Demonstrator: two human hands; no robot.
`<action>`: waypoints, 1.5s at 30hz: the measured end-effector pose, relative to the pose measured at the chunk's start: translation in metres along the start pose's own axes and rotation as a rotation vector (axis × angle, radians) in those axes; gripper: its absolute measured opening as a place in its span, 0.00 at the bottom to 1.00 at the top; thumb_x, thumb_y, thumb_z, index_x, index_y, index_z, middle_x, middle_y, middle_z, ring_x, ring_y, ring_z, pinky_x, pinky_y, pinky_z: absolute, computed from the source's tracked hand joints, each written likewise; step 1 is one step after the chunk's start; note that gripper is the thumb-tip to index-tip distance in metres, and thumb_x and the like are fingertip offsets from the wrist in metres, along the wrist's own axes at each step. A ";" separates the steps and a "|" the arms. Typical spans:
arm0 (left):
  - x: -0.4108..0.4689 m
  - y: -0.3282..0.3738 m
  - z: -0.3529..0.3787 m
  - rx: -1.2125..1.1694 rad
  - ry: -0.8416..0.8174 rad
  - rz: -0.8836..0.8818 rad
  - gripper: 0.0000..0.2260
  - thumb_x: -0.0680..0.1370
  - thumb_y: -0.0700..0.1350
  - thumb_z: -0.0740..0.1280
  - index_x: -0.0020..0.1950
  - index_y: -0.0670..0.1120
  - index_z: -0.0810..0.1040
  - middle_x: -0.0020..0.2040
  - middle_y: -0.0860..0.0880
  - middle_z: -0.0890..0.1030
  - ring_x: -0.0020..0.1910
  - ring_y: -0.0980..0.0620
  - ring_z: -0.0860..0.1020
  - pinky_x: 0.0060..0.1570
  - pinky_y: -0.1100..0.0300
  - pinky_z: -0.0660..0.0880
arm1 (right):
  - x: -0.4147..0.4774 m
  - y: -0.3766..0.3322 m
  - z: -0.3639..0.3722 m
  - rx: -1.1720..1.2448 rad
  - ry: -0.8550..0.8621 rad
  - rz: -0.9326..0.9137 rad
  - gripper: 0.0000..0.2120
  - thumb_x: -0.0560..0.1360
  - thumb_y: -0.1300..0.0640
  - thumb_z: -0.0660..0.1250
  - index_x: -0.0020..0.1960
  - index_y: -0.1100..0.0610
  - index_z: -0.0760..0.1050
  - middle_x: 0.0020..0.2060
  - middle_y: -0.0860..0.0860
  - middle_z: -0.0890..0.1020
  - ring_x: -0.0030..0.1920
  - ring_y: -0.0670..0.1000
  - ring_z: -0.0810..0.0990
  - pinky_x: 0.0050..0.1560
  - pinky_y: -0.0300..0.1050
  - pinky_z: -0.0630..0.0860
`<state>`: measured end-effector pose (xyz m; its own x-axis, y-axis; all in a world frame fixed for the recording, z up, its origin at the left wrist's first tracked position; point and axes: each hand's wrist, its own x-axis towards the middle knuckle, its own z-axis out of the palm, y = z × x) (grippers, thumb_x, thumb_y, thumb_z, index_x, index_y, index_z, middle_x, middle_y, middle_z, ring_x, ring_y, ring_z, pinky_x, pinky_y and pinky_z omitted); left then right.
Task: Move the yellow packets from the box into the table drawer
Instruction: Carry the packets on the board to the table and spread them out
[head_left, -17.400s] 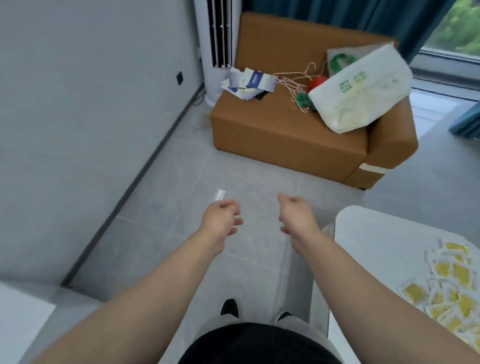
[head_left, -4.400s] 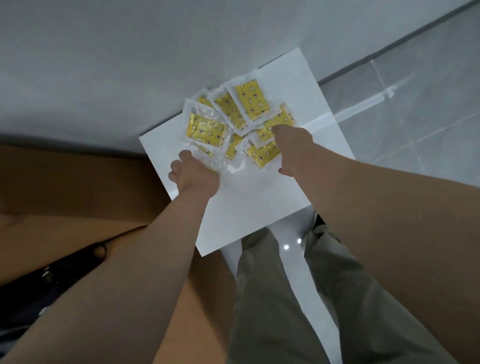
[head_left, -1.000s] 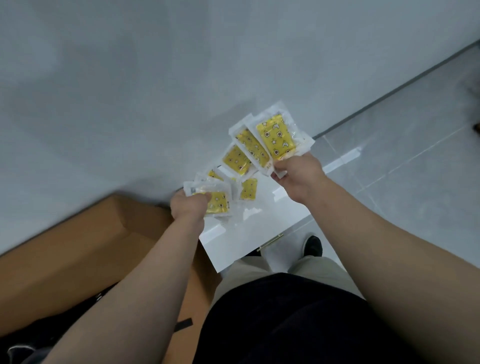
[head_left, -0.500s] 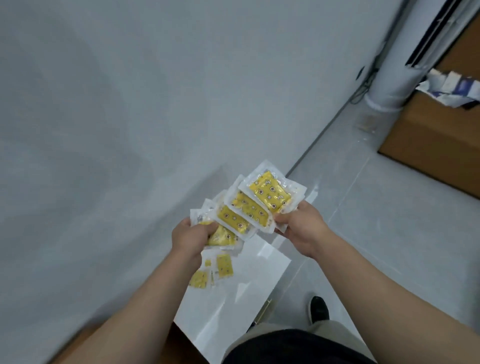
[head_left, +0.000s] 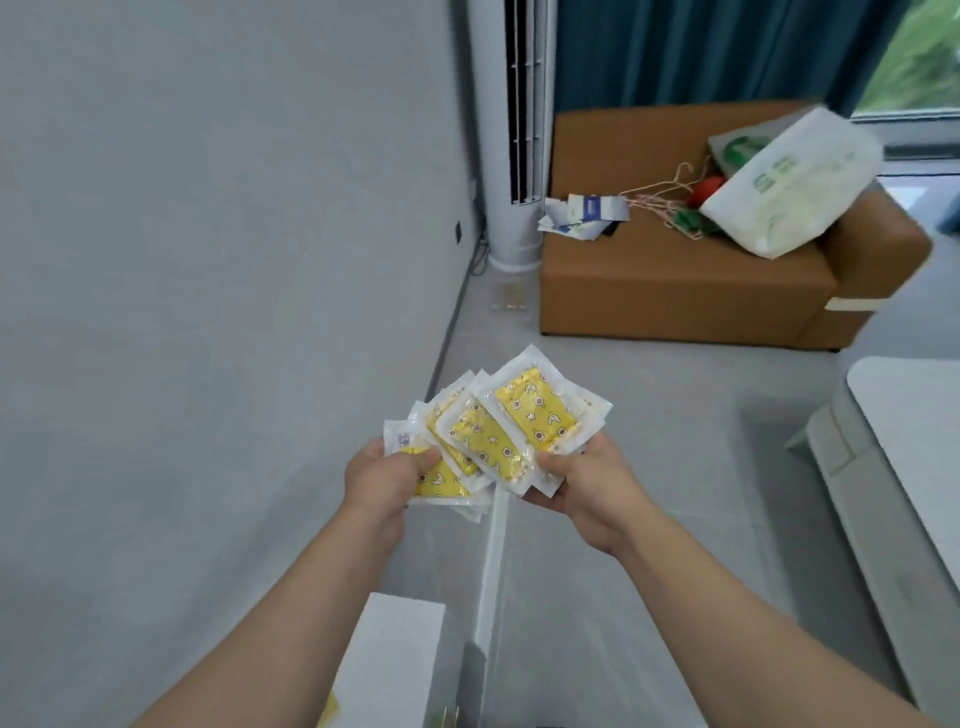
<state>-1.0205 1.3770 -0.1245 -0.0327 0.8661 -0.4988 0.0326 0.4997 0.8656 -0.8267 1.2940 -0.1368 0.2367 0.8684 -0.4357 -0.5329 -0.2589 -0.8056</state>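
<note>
A fanned bunch of yellow packets (head_left: 498, 431), each sealed in a clear wrapper with white edges, is held between the two hands above the grey floor (head_left: 649, 441). The lower left end of the fan is gripped by the left hand (head_left: 382, 480), its thumb laid over the top of one packet and its fingers curled beneath. The right end is pinched by the right hand (head_left: 587, 483), with the thumb pressed on the uppermost packets and the fingers tucked under the stack. The packets overlap one another, and a printed pattern of small stars and moons can be made out on the top ones. How many are held cannot be told. Under the forearms, at the bottom edge, the flat top of a white block (head_left: 395, 660) is seen. The rounded corner of a white table (head_left: 914, 431) enters from the right, well apart from the packets; whether a drawer is open there cannot be told. A plain grey wall (head_left: 208, 260) fills the left side. Farther off, a white tower air conditioner (head_left: 514, 156) stands in the corner beside a brown sofa (head_left: 675, 291), on which papers (head_left: 587, 215), wire hangers (head_left: 660, 202) and a white bag (head_left: 789, 182) are piled, with a teal curtain (head_left: 701, 52) behind.
</note>
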 end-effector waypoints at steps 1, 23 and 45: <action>-0.005 0.001 0.026 0.020 -0.025 0.004 0.14 0.73 0.32 0.74 0.54 0.45 0.81 0.47 0.46 0.86 0.42 0.48 0.85 0.37 0.58 0.79 | -0.005 -0.011 -0.020 0.016 0.004 -0.021 0.26 0.79 0.74 0.63 0.69 0.50 0.72 0.59 0.52 0.84 0.55 0.58 0.85 0.48 0.62 0.83; -0.109 -0.035 0.485 0.346 -0.518 0.041 0.14 0.70 0.30 0.73 0.53 0.44 0.81 0.46 0.45 0.86 0.46 0.44 0.85 0.51 0.51 0.81 | -0.074 -0.156 -0.372 0.297 0.601 -0.299 0.29 0.73 0.78 0.65 0.57 0.44 0.77 0.51 0.48 0.87 0.52 0.54 0.86 0.45 0.59 0.84; -0.151 -0.117 0.820 0.810 -1.140 -0.049 0.13 0.69 0.35 0.77 0.50 0.45 0.82 0.46 0.46 0.87 0.49 0.44 0.85 0.59 0.44 0.79 | -0.110 -0.205 -0.611 0.778 1.440 -0.442 0.25 0.72 0.76 0.64 0.56 0.49 0.81 0.47 0.52 0.86 0.42 0.55 0.83 0.35 0.44 0.79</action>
<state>-0.2002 1.1978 -0.1876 0.7567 0.1849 -0.6271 0.6284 0.0586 0.7757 -0.2472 0.9930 -0.1687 0.7253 -0.3617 -0.5857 -0.3685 0.5147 -0.7741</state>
